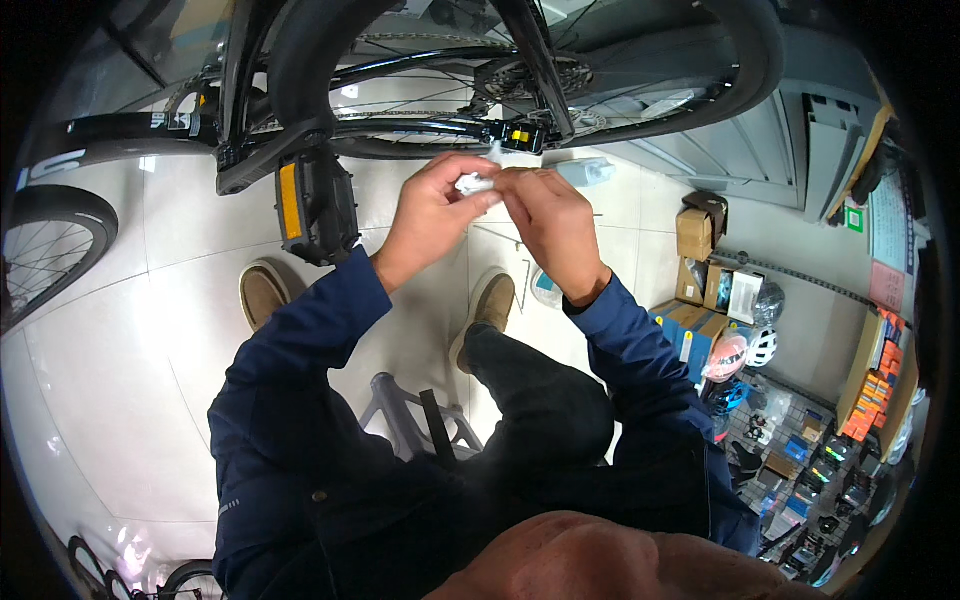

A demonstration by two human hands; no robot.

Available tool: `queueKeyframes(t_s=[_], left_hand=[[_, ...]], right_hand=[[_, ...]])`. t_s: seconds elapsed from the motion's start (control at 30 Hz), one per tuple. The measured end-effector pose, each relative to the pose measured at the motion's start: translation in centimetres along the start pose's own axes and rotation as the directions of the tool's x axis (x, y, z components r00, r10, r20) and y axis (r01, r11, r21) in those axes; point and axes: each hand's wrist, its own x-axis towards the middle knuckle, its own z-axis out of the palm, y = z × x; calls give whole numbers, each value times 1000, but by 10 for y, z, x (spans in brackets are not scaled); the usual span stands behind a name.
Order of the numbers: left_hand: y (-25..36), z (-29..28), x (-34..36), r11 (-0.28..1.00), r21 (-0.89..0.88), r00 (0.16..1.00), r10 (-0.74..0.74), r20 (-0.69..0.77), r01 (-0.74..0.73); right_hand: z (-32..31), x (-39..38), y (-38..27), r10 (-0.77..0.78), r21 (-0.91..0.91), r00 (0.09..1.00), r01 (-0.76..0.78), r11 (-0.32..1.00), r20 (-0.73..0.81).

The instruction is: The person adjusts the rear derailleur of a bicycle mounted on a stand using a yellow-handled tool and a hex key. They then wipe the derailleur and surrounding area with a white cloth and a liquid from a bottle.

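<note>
In front of the bicycle my two hands meet over a small crumpled white piece [473, 184], which could be tissue or thin plastic. My left hand [432, 207] pinches it from the left between thumb and fingers. Closed fingers of my right hand [552, 222] grip its other side and hide part of it. A thin whitish tip sticks up from between the fingers. Just beyond them is a black part with yellow pieces [520, 136] on the bicycle, near the rear wheel [745, 70]. A black pedal with an orange reflector [290, 200] hangs left of my left hand.
L-shaped hex keys [524, 283] and a round tub [546, 289] lie on the tiled floor beneath my right forearm. A pale translucent packet [588, 171] lies near the wheel. A grey stool [400, 425] stands below. Cardboard boxes [694, 233] and helmets [727, 355] fill the right side.
</note>
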Motion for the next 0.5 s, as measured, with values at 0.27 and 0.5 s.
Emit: queueKeyframes(t_s=[0.27, 0.5], left_hand=[[-5, -2, 27, 995, -70, 930, 39, -366, -69], [-26, 25, 23, 985, -162, 933, -110, -342, 57]], right_hand=[[9, -11, 34, 274, 152, 910, -237, 959, -312], [31, -10, 51, 404, 323, 845, -296, 899, -350]])
